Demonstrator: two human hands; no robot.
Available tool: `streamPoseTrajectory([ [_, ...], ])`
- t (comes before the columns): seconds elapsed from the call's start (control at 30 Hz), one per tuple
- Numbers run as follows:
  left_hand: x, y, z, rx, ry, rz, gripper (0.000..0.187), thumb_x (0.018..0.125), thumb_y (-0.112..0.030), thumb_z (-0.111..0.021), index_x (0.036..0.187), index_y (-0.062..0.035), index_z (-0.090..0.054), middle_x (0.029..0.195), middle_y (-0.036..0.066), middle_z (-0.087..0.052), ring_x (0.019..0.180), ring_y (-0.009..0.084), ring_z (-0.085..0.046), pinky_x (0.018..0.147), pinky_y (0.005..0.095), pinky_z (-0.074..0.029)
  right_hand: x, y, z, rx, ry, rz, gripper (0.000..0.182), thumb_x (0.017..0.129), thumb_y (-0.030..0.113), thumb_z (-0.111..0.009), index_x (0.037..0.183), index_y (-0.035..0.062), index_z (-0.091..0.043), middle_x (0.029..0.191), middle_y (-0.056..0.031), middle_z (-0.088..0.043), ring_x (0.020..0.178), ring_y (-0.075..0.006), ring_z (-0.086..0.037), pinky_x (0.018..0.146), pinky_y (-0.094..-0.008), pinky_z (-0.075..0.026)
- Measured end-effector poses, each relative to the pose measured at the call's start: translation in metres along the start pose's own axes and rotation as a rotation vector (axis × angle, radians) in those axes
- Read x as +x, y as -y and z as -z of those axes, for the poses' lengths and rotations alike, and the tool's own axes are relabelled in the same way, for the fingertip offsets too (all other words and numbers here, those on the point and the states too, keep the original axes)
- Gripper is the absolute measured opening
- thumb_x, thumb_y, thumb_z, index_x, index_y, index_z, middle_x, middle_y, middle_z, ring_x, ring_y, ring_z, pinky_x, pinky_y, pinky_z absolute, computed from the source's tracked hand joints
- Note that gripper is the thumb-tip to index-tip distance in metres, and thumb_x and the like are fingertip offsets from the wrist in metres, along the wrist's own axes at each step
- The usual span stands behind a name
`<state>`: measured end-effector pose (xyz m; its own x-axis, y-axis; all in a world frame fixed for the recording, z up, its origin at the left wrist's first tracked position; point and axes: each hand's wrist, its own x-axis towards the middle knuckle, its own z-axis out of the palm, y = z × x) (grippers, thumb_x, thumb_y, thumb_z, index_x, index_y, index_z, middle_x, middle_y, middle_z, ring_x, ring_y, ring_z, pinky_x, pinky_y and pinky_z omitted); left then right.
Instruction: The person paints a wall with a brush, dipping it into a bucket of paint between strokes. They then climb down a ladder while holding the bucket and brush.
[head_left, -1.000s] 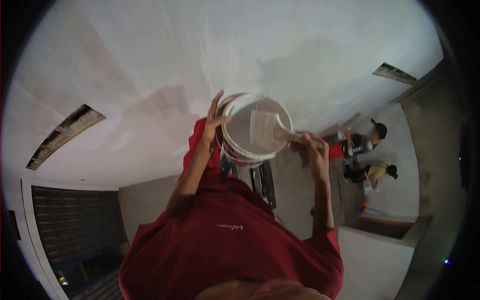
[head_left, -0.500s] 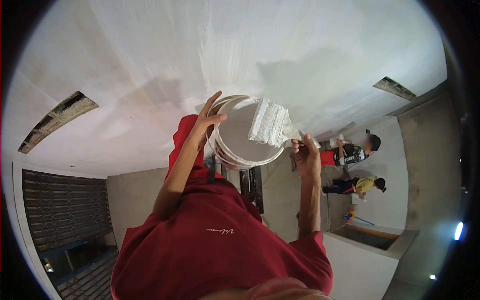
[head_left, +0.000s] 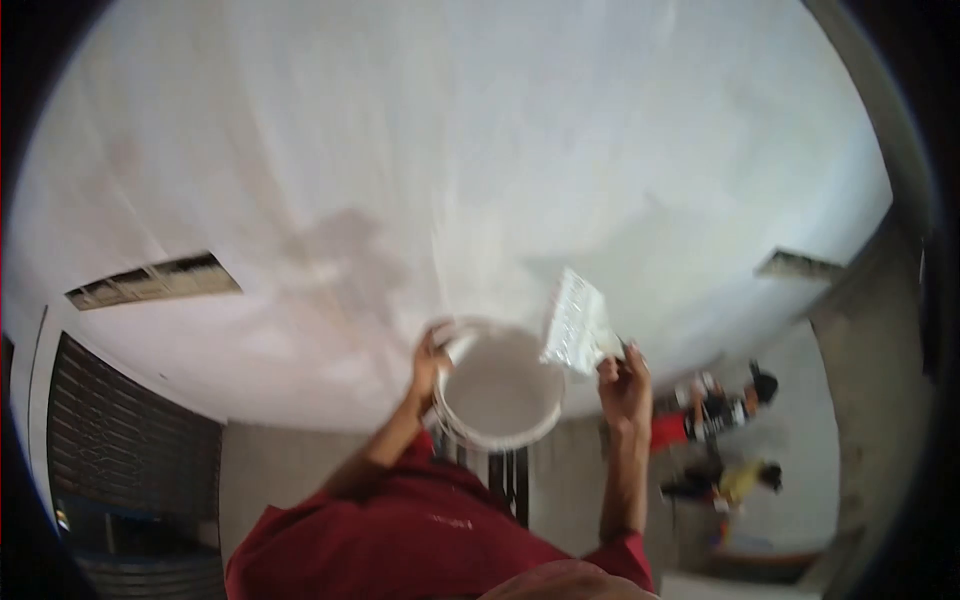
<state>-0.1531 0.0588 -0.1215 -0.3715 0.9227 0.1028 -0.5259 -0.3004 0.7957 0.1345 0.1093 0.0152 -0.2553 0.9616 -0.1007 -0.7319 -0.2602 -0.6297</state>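
Observation:
My left hand grips the left rim of a round white paint bucket, fingers over the edge. Whitish paint shows inside the bucket. In my right hand is the handle of a wide paintbrush. Thick white paint coats its bristles, which point up and left. The brush is raised by the bucket's right rim, in front of the wall. Both hands are closed around what they hold, and the view is somewhat blurred.
A large whitish wall with streaks fills the front. Two vent openings sit in it, one at left and one at right. A dark window grille is at lower left. Two people are by another wall at right.
The view has tilted up, so bucket and hands appear lower. The brush has moved from over the bucket's opening up and right to beside its rim, its bristles turned more upward.

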Motion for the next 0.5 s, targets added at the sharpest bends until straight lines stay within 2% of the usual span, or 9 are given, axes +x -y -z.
streamPoseTrajectory([
  [0.03, 0.006, 0.006, 0.008, 0.022, -0.053, -0.006, 0.069, 0.060, 0.005, -0.055, 0.129, 0.0002, -0.048, 0.115, 0.021, -0.059, 0.075, 0.0163, -0.063, 0.063, 0.0246, -0.053, 0.011, 0.013, -0.015, -0.005, 0.077, -0.003, 0.020, 0.094, 0.021, -0.061, 0.099, 0.0017, -0.056, 0.082, -0.0092, -0.059, 0.067, -0.0131, -0.052, 0.057, -0.0230, -0.046],
  [0.07, 0.003, 0.000, 0.008, 0.043, -0.093, 0.079, 0.069, 0.058, 0.008, -0.052, 0.127, 0.0013, -0.048, 0.113, 0.018, -0.060, 0.081, 0.0189, -0.062, 0.068, 0.0262, -0.052, 0.018, 0.027, -0.029, -0.015, 0.141, -0.003, 0.022, 0.095, 0.021, -0.060, 0.101, 0.0005, -0.055, 0.083, -0.0091, -0.059, 0.068, -0.0138, -0.052, 0.060, -0.0240, -0.047],
  [0.1, 0.009, 0.010, 0.015, -0.053, -0.041, 0.012, 0.068, 0.057, 0.009, -0.048, 0.124, 0.0019, -0.048, 0.111, 0.017, -0.059, 0.090, 0.0222, -0.061, 0.076, 0.0294, -0.051, 0.029, 0.040, -0.052, -0.094, 0.255, 0.109, 0.026, 0.095, 0.020, -0.059, 0.105, -0.0031, -0.055, 0.090, -0.0125, -0.060, 0.074, -0.0157, -0.054, 0.066, -0.0250, -0.049],
  [0.13, 0.004, -0.010, -0.001, -0.061, -0.048, 0.054, 0.069, 0.055, 0.009, -0.045, 0.123, 0.0017, -0.046, 0.110, 0.017, -0.058, 0.099, 0.0250, -0.059, 0.083, 0.0324, -0.050, 0.035, 0.053, -0.074, -0.177, 0.344, 0.217, 0.030, 0.094, 0.019, -0.059, 0.110, -0.0068, -0.055, 0.098, -0.0158, -0.062, 0.080, -0.0175, -0.057, 0.073, -0.0261, -0.050],
  [0.2, -0.001, -0.036, -0.015, -0.047, -0.060, 0.090, 0.069, 0.053, 0.008, -0.044, 0.122, 0.0016, -0.045, 0.109, 0.017, -0.058, 0.101, 0.0277, -0.059, 0.086, 0.0347, -0.050, 0.040, 0.075, -0.144, -0.171, 0.360, 0.422, 0.032, 0.095, 0.019, -0.057, 0.111, -0.0093, -0.055, 0.101, -0.0155, -0.062, 0.088, -0.0185, -0.059, 0.083, -0.0292, -0.051],
  [0.27, -0.011, -0.057, -0.018, -0.081, -0.071, 0.033, 0.069, 0.052, 0.006, -0.045, 0.121, 0.0015, -0.045, 0.109, 0.017, -0.058, 0.102, 0.0296, -0.059, 0.089, 0.0363, -0.050, 0.043, 0.101, -0.213, -0.194, 0.642, 0.584, 0.032, 0.095, 0.018, -0.058, 0.111, -0.0098, -0.057, 0.105, -0.0147, -0.062, 0.098, -0.0199, -0.060, 0.092, -0.0311, -0.049],
  [0.33, -0.008, -0.070, 0.002, 0.019, -0.022, -0.136, 0.069, 0.051, 0.003, -0.046, 0.120, 0.0009, -0.045, 0.110, 0.019, -0.057, 0.102, 0.0325, -0.059, 0.092, 0.0395, -0.050, 0.047, 0.123, -0.282, -0.319, 0.659, 0.704, 0.031, 0.094, 0.017, -0.059, 0.107, -0.0103, -0.060, 0.104, -0.0126, -0.063, 0.100, -0.0191, -0.061, 0.095, -0.0320, -0.048],
  [0.4, -0.010, -0.088, 0.015, -0.182, -0.097, -0.132, 0.069, 0.051, 0.000, -0.047, 0.119, 0.0003, -0.045, 0.111, 0.020, -0.057, 0.102, 0.0331, -0.058, 0.093, 0.0400, -0.050, 0.057, 0.131, -0.342, -0.404, 0.720, 0.950, 0.028, 0.092, 0.017, -0.061, 0.102, -0.0092, -0.063, 0.090, -0.0089, -0.065, 0.088, -0.0181, -0.064, 0.090, -0.0318, -0.050],
  [0.5, -0.021, -0.121, 0.031, -0.205, -0.226, -0.174, 0.068, 0.051, -0.002, -0.047, 0.119, -0.0001, -0.045, 0.112, 0.020, -0.057, 0.103, 0.0336, -0.058, 0.092, 0.0409, -0.051, 0.059, 0.138, -0.408, -0.829, 0.618, 1.500, 0.025, 0.091, 0.015, -0.062, 0.109, -0.0012, -0.066, 0.090, -0.0077, -0.068, 0.082, -0.0189, -0.066, 0.079, -0.0341, -0.053],
])
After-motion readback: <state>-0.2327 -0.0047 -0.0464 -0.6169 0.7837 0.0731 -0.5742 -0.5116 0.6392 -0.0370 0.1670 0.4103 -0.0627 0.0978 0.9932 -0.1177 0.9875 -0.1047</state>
